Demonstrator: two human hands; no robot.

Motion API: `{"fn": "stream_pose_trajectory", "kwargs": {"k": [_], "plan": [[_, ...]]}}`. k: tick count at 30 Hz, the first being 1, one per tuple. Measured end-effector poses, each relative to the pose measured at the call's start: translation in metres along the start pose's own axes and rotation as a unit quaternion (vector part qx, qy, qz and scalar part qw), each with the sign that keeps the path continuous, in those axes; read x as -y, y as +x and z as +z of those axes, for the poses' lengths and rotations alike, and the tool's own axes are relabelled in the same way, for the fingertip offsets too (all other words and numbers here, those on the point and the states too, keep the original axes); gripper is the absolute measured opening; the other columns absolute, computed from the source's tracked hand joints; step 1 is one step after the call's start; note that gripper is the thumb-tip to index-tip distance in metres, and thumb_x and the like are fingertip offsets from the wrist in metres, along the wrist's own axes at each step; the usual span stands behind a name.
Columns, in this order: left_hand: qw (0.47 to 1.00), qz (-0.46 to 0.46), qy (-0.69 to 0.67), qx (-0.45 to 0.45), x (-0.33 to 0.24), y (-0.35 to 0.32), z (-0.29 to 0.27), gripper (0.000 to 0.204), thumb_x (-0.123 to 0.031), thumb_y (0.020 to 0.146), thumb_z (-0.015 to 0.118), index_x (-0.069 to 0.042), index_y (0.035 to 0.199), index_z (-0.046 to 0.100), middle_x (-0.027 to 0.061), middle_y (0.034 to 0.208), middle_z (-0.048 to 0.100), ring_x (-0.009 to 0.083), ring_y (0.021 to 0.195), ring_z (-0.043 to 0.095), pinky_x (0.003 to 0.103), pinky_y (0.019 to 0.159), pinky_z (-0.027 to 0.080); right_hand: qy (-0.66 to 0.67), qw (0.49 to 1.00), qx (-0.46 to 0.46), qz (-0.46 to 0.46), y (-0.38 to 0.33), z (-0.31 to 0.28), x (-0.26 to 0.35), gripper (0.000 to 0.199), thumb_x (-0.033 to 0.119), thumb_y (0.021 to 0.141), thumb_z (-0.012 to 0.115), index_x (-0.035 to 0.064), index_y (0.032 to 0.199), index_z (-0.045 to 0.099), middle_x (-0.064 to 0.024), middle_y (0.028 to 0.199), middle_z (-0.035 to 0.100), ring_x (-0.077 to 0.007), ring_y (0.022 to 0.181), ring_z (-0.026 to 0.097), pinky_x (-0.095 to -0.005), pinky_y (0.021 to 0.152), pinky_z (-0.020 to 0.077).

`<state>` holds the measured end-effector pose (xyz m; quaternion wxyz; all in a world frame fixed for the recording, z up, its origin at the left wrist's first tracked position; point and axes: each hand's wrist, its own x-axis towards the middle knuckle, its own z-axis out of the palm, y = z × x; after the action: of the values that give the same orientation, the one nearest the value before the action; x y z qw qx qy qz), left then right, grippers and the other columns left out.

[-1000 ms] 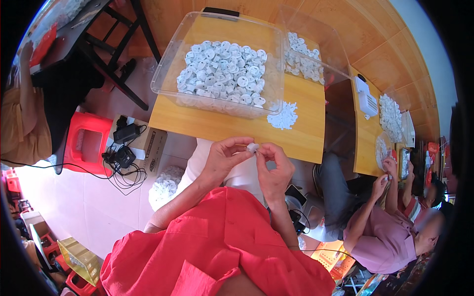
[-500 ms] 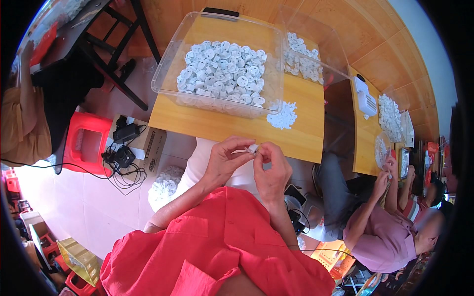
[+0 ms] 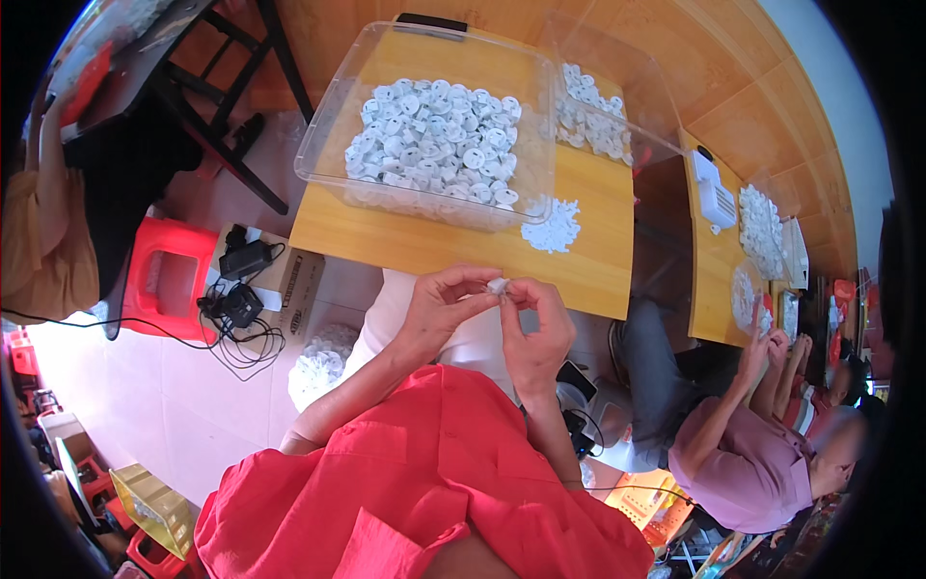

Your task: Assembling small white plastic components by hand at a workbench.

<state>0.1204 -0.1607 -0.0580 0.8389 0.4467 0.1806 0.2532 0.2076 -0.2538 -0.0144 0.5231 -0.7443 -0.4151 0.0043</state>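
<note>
A small white plastic part [image 3: 497, 286] is pinched between my two hands, just off the near edge of the wooden table [image 3: 376, 236]. My left hand [image 3: 446, 307] grips its left side with thumb and forefinger. On the other side, the fingertips of my right hand [image 3: 533, 328] press against it, hiding some of it. Beyond my hands a large clear plastic bin [image 3: 323, 159] holds a heap of round white plastic parts [image 3: 434, 135]. To its right, a small pile of tiny white pieces [image 3: 552, 228] lies on the tabletop.
A second clear bin [image 3: 666, 106] with white parts stands at the back right. A red stool [image 3: 207, 246] and a cardboard box [image 3: 304, 280] with black adapters and cables are on the left. A bag of white pieces [image 3: 318, 372] sits below. Other people work at both sides.
My right hand has shifted slightly to the right and its fingers have turned around the white part. Both hands still hold it. The co-worker at right has moved their hands.
</note>
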Motion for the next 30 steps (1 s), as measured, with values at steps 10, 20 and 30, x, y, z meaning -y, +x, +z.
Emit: {"fn": "stream_pose_trajectory", "kwargs": {"k": [10,20,30], "plan": [[0.989,-0.093,-0.103,-0.044,-0.001,0.002,-0.003,0.026,-0.001,0.080,0.060,-0.002,0.106,0.059,0.0067,0.099,0.061,0.0131,0.091,0.058,0.026,0.083,0.047,0.009,1.000,0.008,0.020,-0.001,0.004,-0.014,0.014,-0.006,0.071,0.063,-0.0001,0.084,0.060,-0.0075,0.073,0.059,-0.0145,0.064,0.058,-0.0237,0.059,0.0461],[0.981,-0.077,-0.134,-0.117,-0.006,0.007,-0.038,0.025,-0.003,0.082,0.059,-0.002,0.106,0.059,0.0070,0.100,0.061,0.0142,0.091,0.059,0.026,0.081,0.050,0.143,0.961,-0.053,0.233,-0.019,-0.026,-0.127,0.007,0.001,0.082,0.057,-0.0008,0.088,0.059,-0.0003,0.071,0.057,-0.0053,0.062,0.053,-0.0190,0.058,0.0448],[0.980,-0.084,-0.143,-0.109,-0.003,0.009,-0.039,0.025,-0.002,0.083,0.056,0.000,0.108,0.057,0.0086,0.102,0.060,0.0146,0.093,0.060,0.024,0.080,0.052,0.025,0.983,0.054,0.171,-0.072,0.008,-0.125,0.007,0.001,0.074,0.062,0.0005,0.081,0.063,-0.0082,0.065,0.055,-0.0131,0.056,0.055,-0.0251,0.051,0.0431]]}}
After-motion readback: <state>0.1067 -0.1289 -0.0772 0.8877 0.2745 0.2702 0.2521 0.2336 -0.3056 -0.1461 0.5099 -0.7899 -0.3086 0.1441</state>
